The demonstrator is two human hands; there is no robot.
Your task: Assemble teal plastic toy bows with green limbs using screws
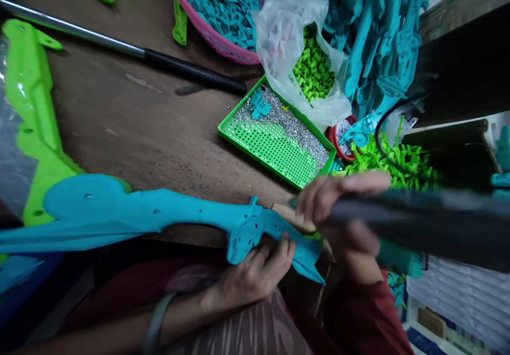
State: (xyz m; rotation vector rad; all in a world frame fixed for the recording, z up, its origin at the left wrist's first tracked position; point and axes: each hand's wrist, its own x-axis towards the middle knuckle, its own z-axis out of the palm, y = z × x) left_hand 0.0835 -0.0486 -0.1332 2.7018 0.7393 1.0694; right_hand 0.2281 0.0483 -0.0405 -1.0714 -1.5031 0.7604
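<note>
My left hand [255,272] is closed around the right end of a long turquoise plastic toy part [179,206], which has a round disc and small screw holes. The part lies level along the near table edge, its left end running out of view. Above and right of it, my right hand [338,206] grips a long dark screwdriver-like tool [422,222], blurred by motion. Its tip points left, over the right end of the part. Just beyond sits a green perforated tray [271,148] with many small silver screws [295,126] and a few turquoise pieces [258,105].
Behind the tray are a pink basket [235,52] of turquoise pieces and a plastic bag [282,41] of small green pieces. Turquoise parts [366,36] are piled at the back right. A black-handled metal rod [191,70] and lime-green parts [30,94] lie left.
</note>
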